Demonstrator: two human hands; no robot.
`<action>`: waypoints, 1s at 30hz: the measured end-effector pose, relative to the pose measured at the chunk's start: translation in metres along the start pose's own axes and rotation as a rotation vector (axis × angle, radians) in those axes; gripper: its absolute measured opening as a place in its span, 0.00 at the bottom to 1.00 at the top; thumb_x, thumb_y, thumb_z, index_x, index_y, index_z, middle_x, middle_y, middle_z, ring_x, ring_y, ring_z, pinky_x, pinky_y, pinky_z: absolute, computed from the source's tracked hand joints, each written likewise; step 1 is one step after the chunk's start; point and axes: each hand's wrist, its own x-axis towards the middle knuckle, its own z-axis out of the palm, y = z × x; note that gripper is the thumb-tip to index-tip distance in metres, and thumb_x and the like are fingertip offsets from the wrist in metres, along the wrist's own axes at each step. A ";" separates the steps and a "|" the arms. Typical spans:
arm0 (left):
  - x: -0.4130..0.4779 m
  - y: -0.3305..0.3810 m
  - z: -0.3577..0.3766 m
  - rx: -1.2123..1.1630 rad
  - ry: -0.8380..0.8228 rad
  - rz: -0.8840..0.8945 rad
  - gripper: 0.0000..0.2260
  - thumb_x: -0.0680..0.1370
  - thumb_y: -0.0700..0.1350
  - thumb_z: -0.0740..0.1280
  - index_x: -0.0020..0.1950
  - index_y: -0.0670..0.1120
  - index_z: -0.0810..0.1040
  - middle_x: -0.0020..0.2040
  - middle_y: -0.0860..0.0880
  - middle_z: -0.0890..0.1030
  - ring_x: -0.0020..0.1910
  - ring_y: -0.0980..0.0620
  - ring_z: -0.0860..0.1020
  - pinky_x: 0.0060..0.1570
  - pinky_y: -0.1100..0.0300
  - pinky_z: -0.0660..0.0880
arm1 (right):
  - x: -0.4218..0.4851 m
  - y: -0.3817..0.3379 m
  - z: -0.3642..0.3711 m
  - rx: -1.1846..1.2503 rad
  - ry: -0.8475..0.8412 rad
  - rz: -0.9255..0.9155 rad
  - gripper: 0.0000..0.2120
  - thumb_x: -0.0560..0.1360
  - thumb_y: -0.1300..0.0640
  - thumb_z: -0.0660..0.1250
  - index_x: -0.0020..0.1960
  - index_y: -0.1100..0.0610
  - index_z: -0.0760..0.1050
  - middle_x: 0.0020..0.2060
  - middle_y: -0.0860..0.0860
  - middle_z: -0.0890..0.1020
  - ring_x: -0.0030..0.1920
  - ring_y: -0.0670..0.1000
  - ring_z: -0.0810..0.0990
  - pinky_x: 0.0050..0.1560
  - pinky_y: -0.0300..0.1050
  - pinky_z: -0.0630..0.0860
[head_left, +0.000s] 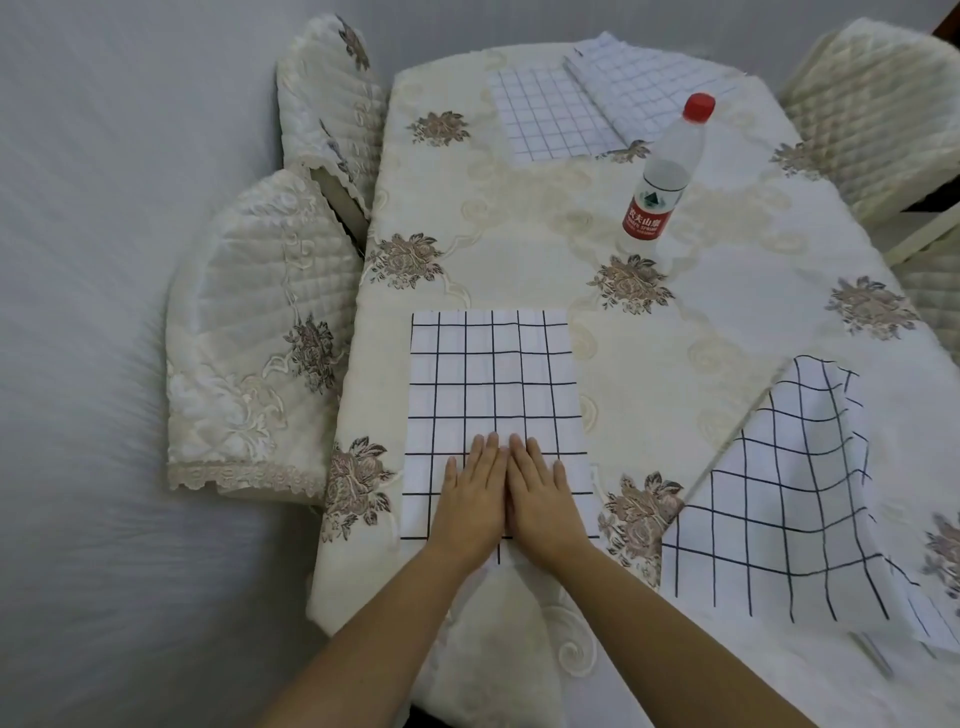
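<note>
A white cloth with a black grid (493, 374) lies folded into a tall rectangle on the cream flowered tablecloth (519, 228), near the table's front edge. My left hand (470, 496) and my right hand (543, 499) press flat on its near end, side by side, fingers straight and pointing away from me, index fingers touching. Neither hand holds anything.
A loose checked cloth (779, 499) drapes over the table's right front edge. Two folded checked cloths (550, 117) (649, 85) lie at the far end. A water bottle with a red cap (662, 176) stands right of centre. Quilted chair covers (249, 338) (330, 98) (872, 114) flank the table.
</note>
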 end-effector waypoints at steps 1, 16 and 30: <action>0.002 -0.001 -0.001 -0.004 0.001 0.005 0.24 0.70 0.47 0.53 0.60 0.44 0.79 0.62 0.46 0.79 0.61 0.48 0.78 0.53 0.48 0.76 | 0.002 0.003 0.001 0.004 0.009 -0.002 0.25 0.71 0.52 0.53 0.65 0.61 0.69 0.63 0.56 0.76 0.66 0.56 0.73 0.53 0.58 0.78; 0.092 -0.036 -0.015 -0.047 0.000 -0.087 0.26 0.81 0.53 0.37 0.71 0.45 0.64 0.71 0.43 0.68 0.72 0.42 0.64 0.60 0.36 0.66 | 0.103 0.042 -0.018 0.029 0.085 0.029 0.27 0.75 0.49 0.51 0.68 0.63 0.69 0.68 0.58 0.71 0.67 0.61 0.70 0.61 0.63 0.67; 0.175 -0.071 -0.034 -0.019 0.139 -0.125 0.25 0.76 0.56 0.51 0.71 0.50 0.68 0.72 0.43 0.67 0.71 0.41 0.66 0.58 0.31 0.65 | 0.184 0.061 -0.037 0.099 0.119 0.053 0.33 0.74 0.43 0.39 0.76 0.55 0.52 0.76 0.51 0.52 0.76 0.56 0.48 0.72 0.61 0.47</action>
